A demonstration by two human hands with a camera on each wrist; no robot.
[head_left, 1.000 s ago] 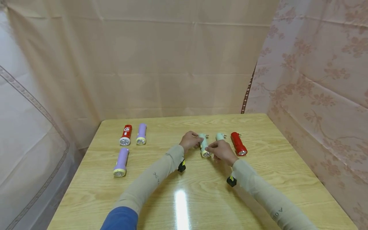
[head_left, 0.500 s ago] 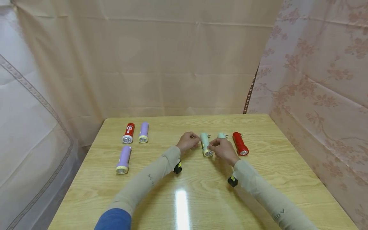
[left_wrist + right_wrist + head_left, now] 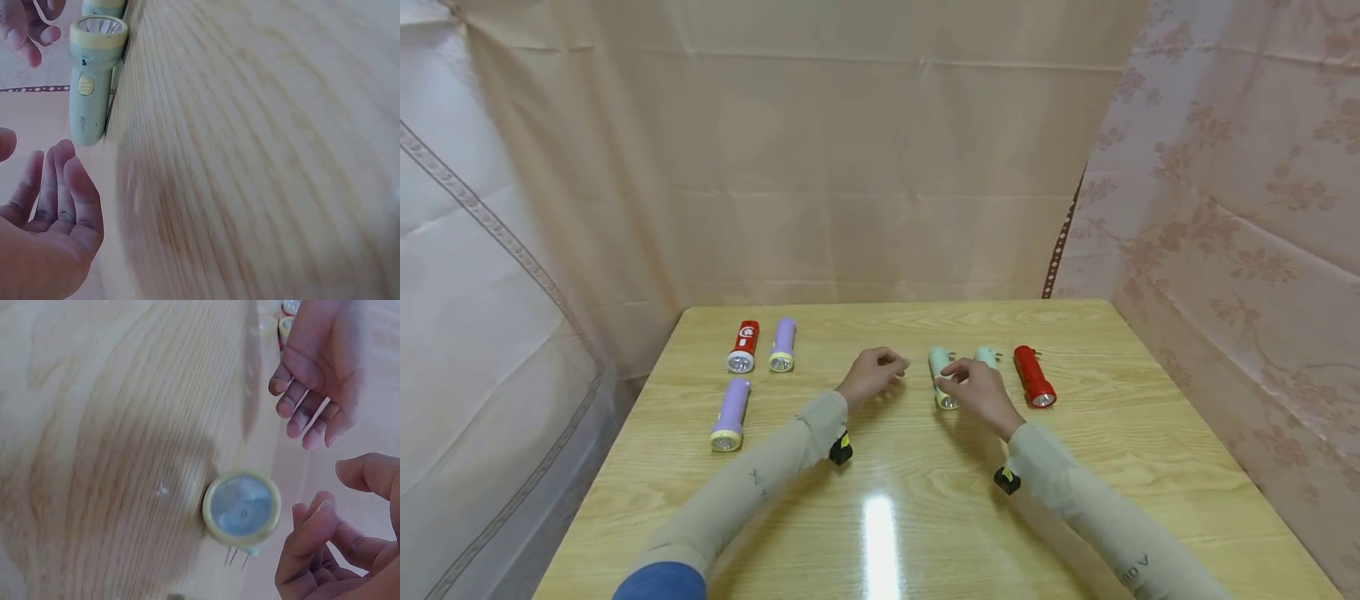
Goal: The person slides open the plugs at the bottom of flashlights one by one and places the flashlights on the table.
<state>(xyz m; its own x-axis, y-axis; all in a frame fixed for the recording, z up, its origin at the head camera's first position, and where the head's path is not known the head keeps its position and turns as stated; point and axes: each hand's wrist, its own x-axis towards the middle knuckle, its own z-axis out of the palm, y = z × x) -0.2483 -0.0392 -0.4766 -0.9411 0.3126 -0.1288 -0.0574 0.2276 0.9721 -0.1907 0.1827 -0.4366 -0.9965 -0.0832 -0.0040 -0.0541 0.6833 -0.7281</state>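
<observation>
A mint-green flashlight [image 3: 937,360] with a pale yellow head lies on the table between my hands. Left of it, my left hand [image 3: 872,373] is off the flashlight, its fingers loosely bent and holding nothing. My right hand [image 3: 981,390] hovers at the flashlight's right side and covers part of its body; in the right wrist view, thumb and fingers stand apart beside the lens [image 3: 244,509]. Behind the right hand a second mint-green flashlight [image 3: 987,357] is mostly hidden. The left wrist view shows the nearer flashlight's yellow switch [image 3: 86,85].
Right of the green pair lies a red flashlight [image 3: 1034,379]. On the left side are a red flashlight with a white head [image 3: 743,346] and two purple ones, one farther back [image 3: 782,342] and one nearer [image 3: 732,412]. Curtains [image 3: 880,167] hang behind the wooden table [image 3: 805,533].
My left hand has let go of the mint-green flashlight and moved left, away from it. My right fingers have come off the flashlight's head and rest just beside it. The flashlights stay in place.
</observation>
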